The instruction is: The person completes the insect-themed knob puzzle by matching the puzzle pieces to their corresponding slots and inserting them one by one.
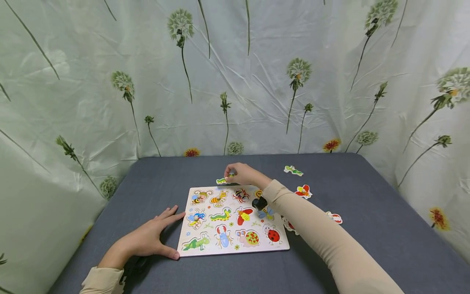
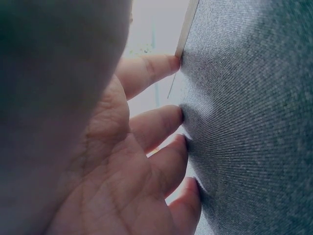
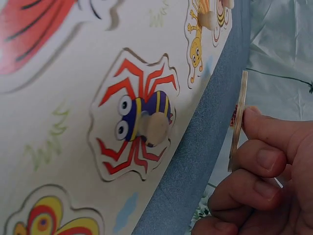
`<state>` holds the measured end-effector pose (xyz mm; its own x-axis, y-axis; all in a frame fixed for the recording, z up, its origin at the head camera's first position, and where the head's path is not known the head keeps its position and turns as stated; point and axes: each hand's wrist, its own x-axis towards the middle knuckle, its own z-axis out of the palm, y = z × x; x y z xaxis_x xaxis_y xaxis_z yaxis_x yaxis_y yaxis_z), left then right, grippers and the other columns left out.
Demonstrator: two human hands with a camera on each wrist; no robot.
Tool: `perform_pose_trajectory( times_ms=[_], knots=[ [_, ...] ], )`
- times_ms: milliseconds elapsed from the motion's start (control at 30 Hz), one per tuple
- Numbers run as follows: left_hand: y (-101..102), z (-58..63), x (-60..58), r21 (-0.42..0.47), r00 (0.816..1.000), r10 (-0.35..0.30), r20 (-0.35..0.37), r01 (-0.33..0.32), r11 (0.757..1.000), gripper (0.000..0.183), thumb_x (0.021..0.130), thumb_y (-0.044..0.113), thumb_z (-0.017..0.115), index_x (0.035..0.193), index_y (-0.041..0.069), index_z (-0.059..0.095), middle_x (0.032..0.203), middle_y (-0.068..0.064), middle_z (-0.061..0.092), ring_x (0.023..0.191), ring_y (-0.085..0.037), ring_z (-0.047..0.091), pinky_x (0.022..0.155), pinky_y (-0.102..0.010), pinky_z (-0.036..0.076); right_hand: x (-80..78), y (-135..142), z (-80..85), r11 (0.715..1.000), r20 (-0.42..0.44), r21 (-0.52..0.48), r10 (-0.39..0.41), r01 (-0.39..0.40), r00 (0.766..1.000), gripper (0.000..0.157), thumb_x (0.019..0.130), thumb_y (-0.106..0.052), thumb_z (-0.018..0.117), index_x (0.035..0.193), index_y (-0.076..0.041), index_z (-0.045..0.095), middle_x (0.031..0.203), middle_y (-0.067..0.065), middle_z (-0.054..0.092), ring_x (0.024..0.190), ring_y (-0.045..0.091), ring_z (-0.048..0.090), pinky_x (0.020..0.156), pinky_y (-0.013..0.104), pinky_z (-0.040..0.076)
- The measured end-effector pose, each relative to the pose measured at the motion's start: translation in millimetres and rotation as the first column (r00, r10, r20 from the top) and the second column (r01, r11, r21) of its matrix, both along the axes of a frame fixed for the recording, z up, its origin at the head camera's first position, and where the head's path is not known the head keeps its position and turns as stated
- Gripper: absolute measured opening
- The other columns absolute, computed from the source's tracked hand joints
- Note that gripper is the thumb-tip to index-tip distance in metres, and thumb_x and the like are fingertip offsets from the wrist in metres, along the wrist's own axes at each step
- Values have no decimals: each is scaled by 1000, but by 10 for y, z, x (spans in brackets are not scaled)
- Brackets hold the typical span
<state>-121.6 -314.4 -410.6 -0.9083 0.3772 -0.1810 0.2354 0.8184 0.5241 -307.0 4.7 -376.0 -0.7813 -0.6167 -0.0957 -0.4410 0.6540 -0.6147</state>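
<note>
A wooden insect puzzle board (image 1: 235, 223) lies on the table, with the knob of the spider piece (image 3: 146, 120) showing close up in the right wrist view. My left hand (image 1: 148, 237) rests at the board's left side, fingers spread. Its thumb touches the lower left corner and its index finger meets the edge higher up. Beyond the board's far edge, my right hand (image 1: 243, 174) pinches a thin wooden puzzle piece (image 3: 238, 122) between thumb and fingers. That piece appears edge-on in the right wrist view; green shows on it from the head, and its picture is mostly hidden.
Loose pieces lie right of the board: a green insect (image 1: 293, 170), a red and yellow one (image 1: 304, 191), a red and white one (image 1: 335, 217), and another (image 1: 290, 225) partly under the right forearm. A flower-printed curtain (image 1: 257, 102) hangs behind the dark table (image 1: 154, 175).
</note>
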Motion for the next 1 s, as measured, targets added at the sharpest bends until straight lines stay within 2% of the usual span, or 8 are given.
perform_pose_trajectory(
  times_ms=[300, 567, 1000],
  knots=[
    [-5, -19, -4, 2, 1000, 13, 4, -13, 1000, 122, 67, 57, 99, 168, 20, 41, 177, -24, 23, 162, -57, 19, 120, -83, 24, 99, 92, 10, 1000, 15, 7, -1, 1, 1000, 9, 110, -23, 65, 112, -16, 69, 73, -2, 51, 62, 12, 39, 65, 27, 37],
    [-5, -7, 4, -14, 1000, -3, -13, 3, 1000, 121, 68, 54, 100, 168, 20, 41, 177, -26, 24, 160, -59, 21, 119, -83, 26, 209, 127, 7, 1000, 47, -15, 18, -18, 999, 10, 109, -24, 66, 114, -16, 70, 60, -5, 42, 54, 11, 35, 58, 25, 37],
    [-8, -11, 5, -2, 999, -17, -28, 17, 1000, 119, 69, 51, 100, 167, 19, 41, 176, -27, 24, 160, -59, 21, 119, -83, 24, 444, 132, -10, 996, 83, -40, 86, -83, 993, 8, 109, -22, 65, 114, -17, 69, 57, -5, 42, 53, 11, 37, 56, 24, 37]
  ],
)
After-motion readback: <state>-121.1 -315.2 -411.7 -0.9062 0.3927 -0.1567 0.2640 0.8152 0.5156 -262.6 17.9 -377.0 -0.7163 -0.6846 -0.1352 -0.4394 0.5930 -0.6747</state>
